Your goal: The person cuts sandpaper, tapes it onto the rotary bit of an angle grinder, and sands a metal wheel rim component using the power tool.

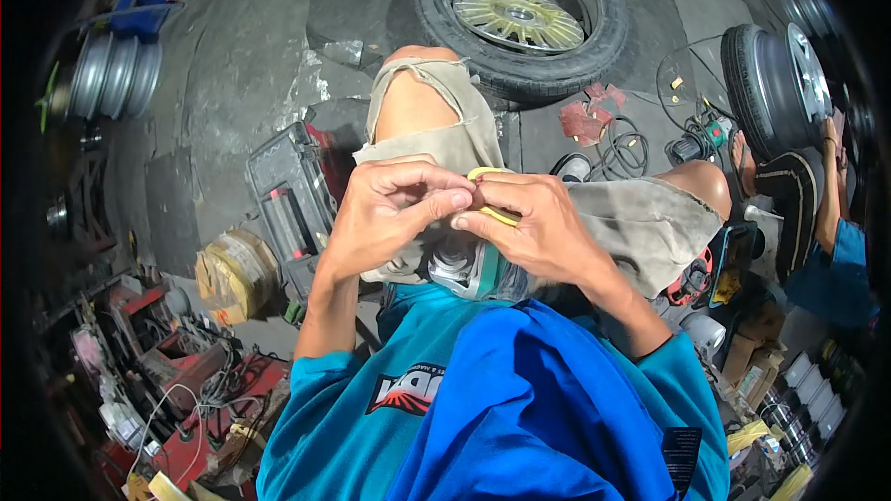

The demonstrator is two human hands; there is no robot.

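Head | our right grip [538,223] is closed on the yellow band [501,216], above the tool [453,264] | our left grip [399,204] touches our right, we can't tell if it pinches the band | loose fingers could drop it

matt rubber tyre [538,82]; glossy metal rim [116,77]

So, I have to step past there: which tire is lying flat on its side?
The tire at top centre, the one around the yellowish spoked wheel; the tire at right stands on its tread.
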